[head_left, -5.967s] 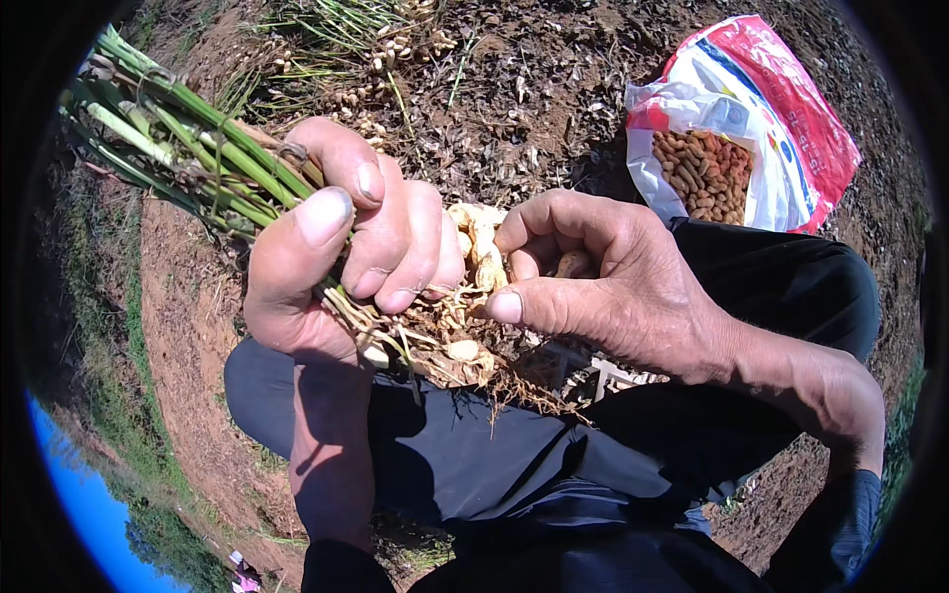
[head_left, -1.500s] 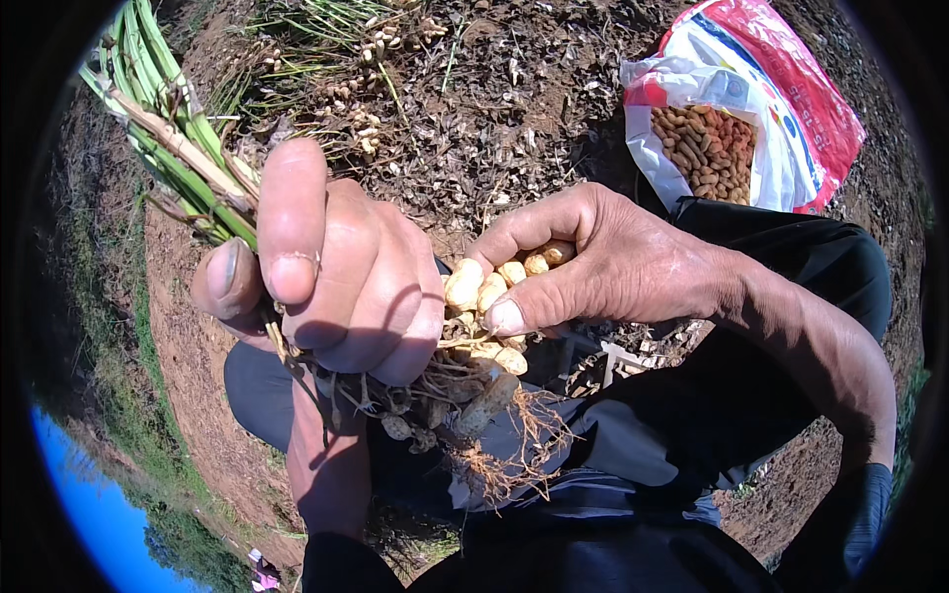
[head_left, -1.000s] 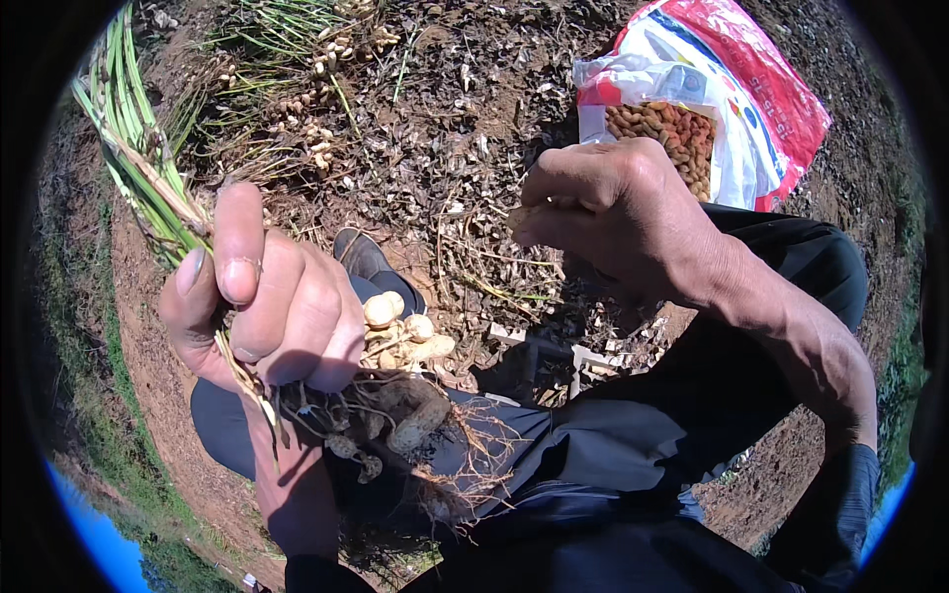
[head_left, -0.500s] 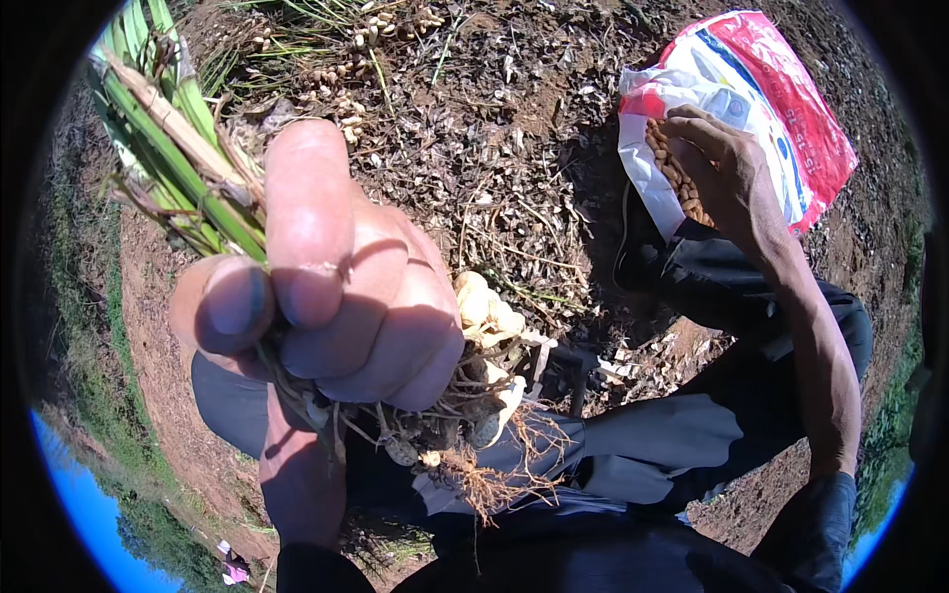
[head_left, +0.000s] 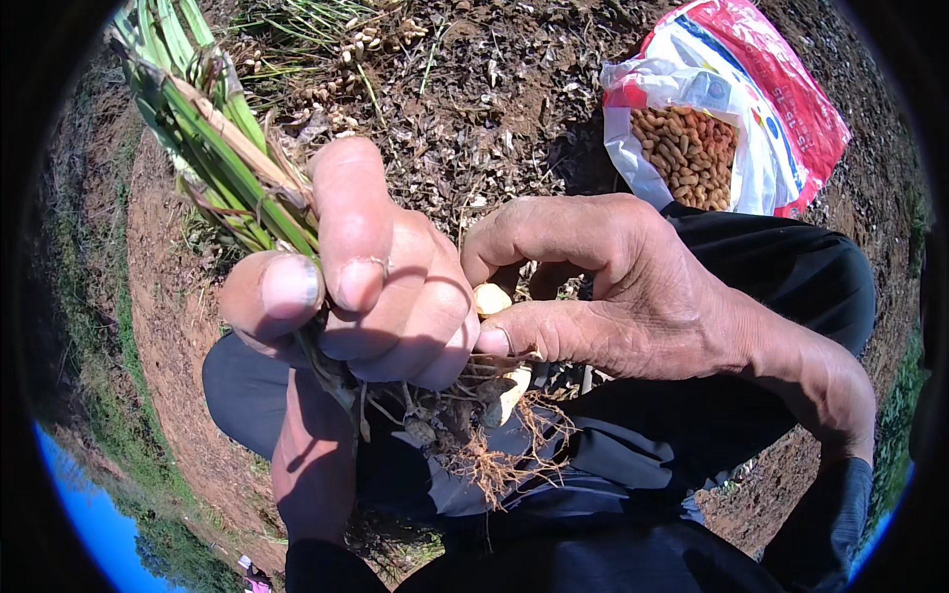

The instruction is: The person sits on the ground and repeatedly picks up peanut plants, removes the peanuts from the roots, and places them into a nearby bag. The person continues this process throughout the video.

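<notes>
Gripping a pulled peanut plant [head_left: 232, 163] by its green stems, the left hand [head_left: 361, 287] is closed tight around the bunch, thumb at 9 o'clock; stems run off toward 11 o'clock while the root clump [head_left: 489, 440] hangs below the fist at 6 o'clock, over the dark trousers [head_left: 613, 494].

Head view: the right hand [head_left: 603, 296] comes in from 3 o'clock, thumb and forefinger pinched narrow on a pale pod [head_left: 491, 298] at the root end — touching it, not yet pulled free. At least one more pod [head_left: 509, 395] shows among the roots; others may be hidden.

Judged progress: partway. An open red-and-white sack [head_left: 732, 119] at 1 o'clock already holds a layer of pods. More uprooted plants [head_left: 346, 40] lie on the soil at 12 o'clock, pods still attached.
</notes>
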{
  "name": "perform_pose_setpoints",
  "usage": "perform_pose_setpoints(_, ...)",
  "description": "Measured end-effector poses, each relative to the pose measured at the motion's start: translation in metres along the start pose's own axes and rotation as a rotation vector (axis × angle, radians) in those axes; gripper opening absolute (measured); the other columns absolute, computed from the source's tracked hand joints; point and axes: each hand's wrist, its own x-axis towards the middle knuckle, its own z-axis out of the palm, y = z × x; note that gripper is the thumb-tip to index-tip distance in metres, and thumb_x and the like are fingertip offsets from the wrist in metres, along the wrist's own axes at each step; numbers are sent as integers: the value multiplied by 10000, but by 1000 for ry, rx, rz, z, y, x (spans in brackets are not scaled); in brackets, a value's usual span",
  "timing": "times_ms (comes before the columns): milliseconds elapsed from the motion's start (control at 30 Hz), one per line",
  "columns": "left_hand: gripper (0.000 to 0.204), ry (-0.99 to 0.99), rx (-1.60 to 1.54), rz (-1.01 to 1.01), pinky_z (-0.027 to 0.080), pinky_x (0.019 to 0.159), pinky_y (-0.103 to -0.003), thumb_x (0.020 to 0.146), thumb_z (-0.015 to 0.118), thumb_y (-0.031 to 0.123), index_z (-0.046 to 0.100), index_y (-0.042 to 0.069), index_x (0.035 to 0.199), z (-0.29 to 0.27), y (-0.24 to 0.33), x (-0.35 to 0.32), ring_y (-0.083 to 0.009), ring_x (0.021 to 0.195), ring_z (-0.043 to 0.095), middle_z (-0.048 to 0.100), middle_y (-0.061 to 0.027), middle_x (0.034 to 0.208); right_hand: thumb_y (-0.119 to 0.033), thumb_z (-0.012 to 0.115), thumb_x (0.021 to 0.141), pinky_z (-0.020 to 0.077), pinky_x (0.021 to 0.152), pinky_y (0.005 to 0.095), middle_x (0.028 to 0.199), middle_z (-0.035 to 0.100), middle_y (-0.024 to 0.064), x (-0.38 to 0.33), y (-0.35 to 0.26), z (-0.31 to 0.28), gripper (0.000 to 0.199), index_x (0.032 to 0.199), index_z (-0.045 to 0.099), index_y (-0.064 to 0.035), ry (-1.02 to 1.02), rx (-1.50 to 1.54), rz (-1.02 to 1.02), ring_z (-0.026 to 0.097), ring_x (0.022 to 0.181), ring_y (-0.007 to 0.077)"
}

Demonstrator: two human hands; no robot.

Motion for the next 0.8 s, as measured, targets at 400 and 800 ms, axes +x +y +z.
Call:
perform_pose_setpoints(400, 185, 7, -63, -100, 369, 350, -274, 1002, 483, 190, 438, 18, 954, -4, 15, -14, -119, 396, 432, 508, -63, 624, -109, 703, 826, 471, 569, 348, 719, 534, 79, 17, -23, -13, 144, 859, 575, -52, 154, -963, -486, 589, 659, 244)
perform_pose_setpoints(800, 135, -124, -216, -7, 403, 289, -339, 868, 552, 5, 427, -43, 845, -5, 30, 2, -184, 356, 468, 480, -141, 519, -326, 530, 1006, 511, 596, 221, 809, 654, 12, 7, 20, 17, 343, 1107, 663, -26, -18, 405, 383, 612, 677, 56)
